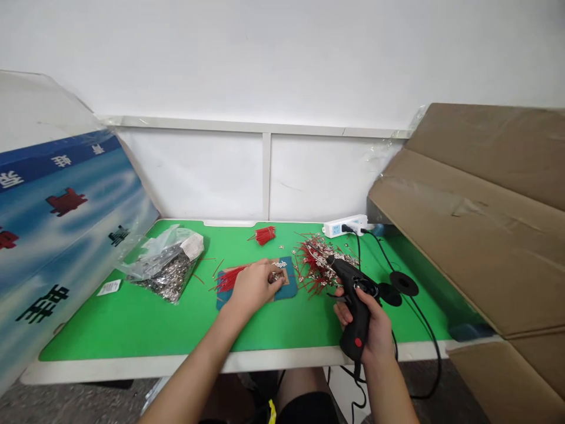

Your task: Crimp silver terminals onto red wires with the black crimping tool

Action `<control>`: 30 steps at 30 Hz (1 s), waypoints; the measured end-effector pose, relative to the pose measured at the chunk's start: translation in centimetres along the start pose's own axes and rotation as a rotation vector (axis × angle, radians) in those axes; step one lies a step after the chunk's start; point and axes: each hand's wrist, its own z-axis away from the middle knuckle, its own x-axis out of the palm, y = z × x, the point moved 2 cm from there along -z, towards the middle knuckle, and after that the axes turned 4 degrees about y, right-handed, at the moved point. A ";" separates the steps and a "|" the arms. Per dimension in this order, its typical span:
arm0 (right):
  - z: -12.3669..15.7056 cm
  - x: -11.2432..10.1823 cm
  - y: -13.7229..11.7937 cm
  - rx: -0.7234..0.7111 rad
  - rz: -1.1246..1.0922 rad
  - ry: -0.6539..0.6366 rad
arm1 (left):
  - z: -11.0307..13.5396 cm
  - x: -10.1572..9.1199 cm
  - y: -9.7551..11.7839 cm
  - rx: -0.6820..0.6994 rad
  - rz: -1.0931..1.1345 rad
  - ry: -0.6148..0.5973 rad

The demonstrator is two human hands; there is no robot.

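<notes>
My right hand (375,324) is wrapped round the grip of a black soldering gun (355,306) with a red dot on its handle. The gun's thin metal tip points up and left, over a heap of red wires with small metal terminals (318,265). My left hand (256,282) rests over a blue board (289,288), thumb and fingers curled together at small metal terminals (278,266) on its brown part. What lies between those fingertips is hidden. Red wires (229,278) lie side by side on the board, partly under my left hand.
A clear plastic bag of metal pieces (165,271) lies on the green mat (176,330) at left. A red wire bundle (265,235) and a white power strip (344,226) lie farther back. Black discs (404,283) and cords are at right, beside a large cardboard panel (477,224).
</notes>
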 end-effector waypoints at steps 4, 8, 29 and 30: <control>-0.2 0.0 0.2 -0.021 0.003 -0.044 | -0.4 0.6 0.1 -0.001 -0.060 0.000; -0.3 0.0 0.5 -0.025 0.007 -0.050 | -0.3 0.2 -0.3 0.044 -0.090 0.027; -0.3 0.4 0.9 -0.026 0.184 -0.075 | 4.3 -1.9 -4.4 0.114 0.001 0.183; -0.3 0.4 0.9 -0.025 0.193 -0.074 | 4.5 -2.5 -3.8 0.107 0.053 0.221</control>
